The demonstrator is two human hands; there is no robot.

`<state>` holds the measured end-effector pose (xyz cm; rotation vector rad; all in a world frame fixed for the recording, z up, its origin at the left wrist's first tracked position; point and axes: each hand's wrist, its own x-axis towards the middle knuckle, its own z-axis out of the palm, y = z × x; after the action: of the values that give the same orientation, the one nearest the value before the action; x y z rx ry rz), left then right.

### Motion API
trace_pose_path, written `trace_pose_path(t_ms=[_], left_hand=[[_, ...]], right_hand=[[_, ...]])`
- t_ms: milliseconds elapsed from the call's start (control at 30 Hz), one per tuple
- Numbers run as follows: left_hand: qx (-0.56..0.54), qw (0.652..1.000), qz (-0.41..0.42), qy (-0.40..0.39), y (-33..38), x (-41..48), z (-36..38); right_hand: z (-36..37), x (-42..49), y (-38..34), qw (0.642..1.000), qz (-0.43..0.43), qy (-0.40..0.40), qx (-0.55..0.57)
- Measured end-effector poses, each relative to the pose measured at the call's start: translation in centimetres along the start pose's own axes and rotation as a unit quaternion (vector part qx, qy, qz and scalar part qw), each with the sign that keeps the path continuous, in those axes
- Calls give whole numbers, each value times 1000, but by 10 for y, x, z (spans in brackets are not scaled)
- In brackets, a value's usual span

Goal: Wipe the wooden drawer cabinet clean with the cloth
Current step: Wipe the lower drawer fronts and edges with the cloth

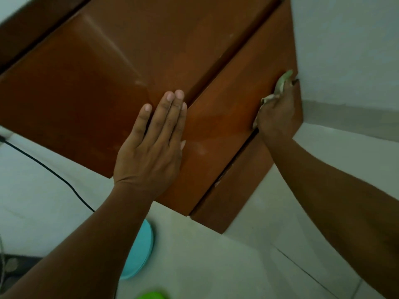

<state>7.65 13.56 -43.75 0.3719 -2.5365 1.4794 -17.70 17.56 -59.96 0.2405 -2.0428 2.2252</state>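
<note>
The wooden drawer cabinet (pixel 90 87) filled the far and middle part of the view, seen from above at a slant, its reddish-brown panels glossy and divided by dark seams running diagonally. It stood against a pale wall (pixel 345 50) on the right, where a grey skirting strip (pixel 345 117) met the light tiled floor (pixel 237 266). The left hand (pixel 151 147) lay flat on the cabinet near its near corner, palm down, with the fingers straight and close together and holding nothing; the fingertips reached just up to one of the dark seams. The right hand (pixel 277 117) was at the cabinet's right edge, just beside the wall, with its back towards the camera and its fingers curled around a pale green cloth (pixel 282 82). The cloth was bunched, showing past the hand on the far side and along its left side, and it was pressed against the wood of the rightmost panel. Both forearms came in from the near edge of the view, the left one crossing over the floor. On the floor to the left, a thin black cable (pixel 43 167) ran diagonally and passed behind the left forearm. Near the left forearm lay a round turquoise object (pixel 140 251), partly hidden by the arm, and a bright green object (pixel 151 295) was cut off at the near edge.
</note>
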Motion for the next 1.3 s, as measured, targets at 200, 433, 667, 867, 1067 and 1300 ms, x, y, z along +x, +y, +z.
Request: trace_pose_path(t_ms=[200, 433, 667, 867, 1067, 1300], left_hand=[[-7, 1000, 6, -8, 1, 3, -3], [-16, 998, 48, -25, 1, 6, -1], [-39, 998, 49, -8, 20, 8, 5], [-7, 996, 84, -13, 24, 8, 11], [-5, 994, 107, -21, 27, 7, 18], [-37, 992, 96, -75, 41, 13, 38]], right_hand=[[-13, -187, -23, 972, -131, -167, 98], [22, -169, -19, 978, -139, -151, 23], [37, -23, 22, 994, -82, -72, -9], [24, 47, 41, 998, 26, -51, 4], [-8, -18, 8, 994, 12, 59, 89], [22, -137, -1, 957, -238, -168, 5]])
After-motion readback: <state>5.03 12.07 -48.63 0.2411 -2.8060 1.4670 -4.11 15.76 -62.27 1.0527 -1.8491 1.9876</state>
